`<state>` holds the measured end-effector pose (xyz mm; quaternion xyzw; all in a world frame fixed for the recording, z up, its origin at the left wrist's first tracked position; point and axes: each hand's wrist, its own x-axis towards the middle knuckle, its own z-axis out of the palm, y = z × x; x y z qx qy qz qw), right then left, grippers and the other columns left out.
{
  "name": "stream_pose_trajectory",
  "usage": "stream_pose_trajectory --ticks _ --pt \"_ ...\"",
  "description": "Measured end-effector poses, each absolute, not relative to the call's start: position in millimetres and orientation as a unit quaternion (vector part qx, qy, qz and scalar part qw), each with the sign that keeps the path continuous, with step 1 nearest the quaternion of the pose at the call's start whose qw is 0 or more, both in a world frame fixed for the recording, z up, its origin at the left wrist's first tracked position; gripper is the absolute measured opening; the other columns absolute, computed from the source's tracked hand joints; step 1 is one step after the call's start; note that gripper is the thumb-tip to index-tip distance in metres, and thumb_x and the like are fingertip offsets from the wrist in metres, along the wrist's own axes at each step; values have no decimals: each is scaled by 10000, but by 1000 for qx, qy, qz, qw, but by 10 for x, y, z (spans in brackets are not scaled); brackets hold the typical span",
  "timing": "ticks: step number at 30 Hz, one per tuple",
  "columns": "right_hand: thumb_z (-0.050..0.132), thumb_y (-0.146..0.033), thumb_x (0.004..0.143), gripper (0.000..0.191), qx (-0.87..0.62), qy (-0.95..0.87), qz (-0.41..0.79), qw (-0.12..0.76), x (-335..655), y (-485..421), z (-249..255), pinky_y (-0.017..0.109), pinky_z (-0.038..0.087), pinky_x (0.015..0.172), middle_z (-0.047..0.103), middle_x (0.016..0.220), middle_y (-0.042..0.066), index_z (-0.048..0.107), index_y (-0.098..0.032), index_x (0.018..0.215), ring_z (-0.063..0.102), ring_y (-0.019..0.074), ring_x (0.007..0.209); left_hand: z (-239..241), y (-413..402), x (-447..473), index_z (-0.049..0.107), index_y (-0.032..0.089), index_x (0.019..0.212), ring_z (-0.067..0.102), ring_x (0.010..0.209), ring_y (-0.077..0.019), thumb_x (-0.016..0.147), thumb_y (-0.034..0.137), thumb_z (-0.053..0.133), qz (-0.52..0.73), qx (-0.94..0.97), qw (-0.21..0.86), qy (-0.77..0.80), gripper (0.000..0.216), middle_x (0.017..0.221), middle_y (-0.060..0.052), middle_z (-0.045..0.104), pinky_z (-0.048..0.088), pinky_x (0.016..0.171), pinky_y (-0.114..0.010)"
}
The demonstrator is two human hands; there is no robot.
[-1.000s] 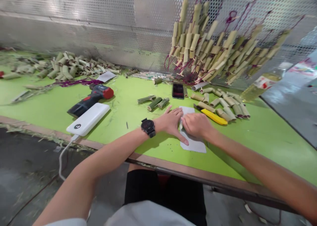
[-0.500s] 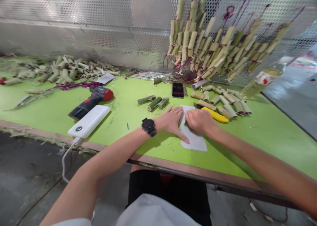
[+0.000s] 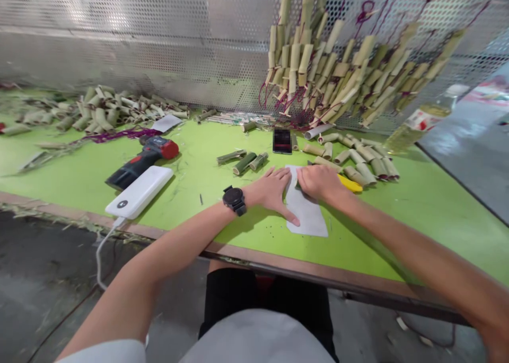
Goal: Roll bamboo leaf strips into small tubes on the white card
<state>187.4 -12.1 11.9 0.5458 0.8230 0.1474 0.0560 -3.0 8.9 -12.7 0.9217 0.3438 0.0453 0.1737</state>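
A sheet of white paper (image 3: 308,217) lies on the green table in front of me. Across its left edge my left hand (image 3: 276,193) rests flat, fingers spread and thumb stretched over the sheet; a black watch (image 3: 234,199) is on that wrist. My right hand (image 3: 320,182) is closed and pressed to the upper part of the paper. Its fingers hide whatever small thing they grip. Just behind it lies a yellow-handled utility knife (image 3: 350,183), partly covered by the hand.
Cut bamboo pieces (image 3: 360,158) lie at right beside an oil bottle (image 3: 417,121). Ahead are a phone (image 3: 282,141) and strung bamboo bundles (image 3: 330,71). A cordless drill (image 3: 141,161), white power bank (image 3: 141,193) and bamboo heap (image 3: 103,108) are at left.
My right hand has slid slightly away from me over the paper and now covers more of the utility knife. My left hand stays in place on the sheet. The view has shifted a little.
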Motion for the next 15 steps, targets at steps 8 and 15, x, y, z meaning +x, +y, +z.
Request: stream_pose_trajectory --ticks 8,15 --pt "265 -315 1093 575 552 822 137 38 1882 -104 120 333 286 598 782 940 180 774 -89 949 680 229 750 -144 106 -29 152 58 1662 106 1620 -404 613 1022 582 36 924 167 341 1489 1733 -235 131 -19 1312 -494" --pt "253 -324 1077 583 526 841 124 34 1874 -116 118 353 325 613 781 929 184 782 -108 961 683 258 772 -124 90 -36 183 21 1653 114 1621 -393 629 1010 587 39 924 173 339 1480 1731 -247 118 -29 1314 -491"
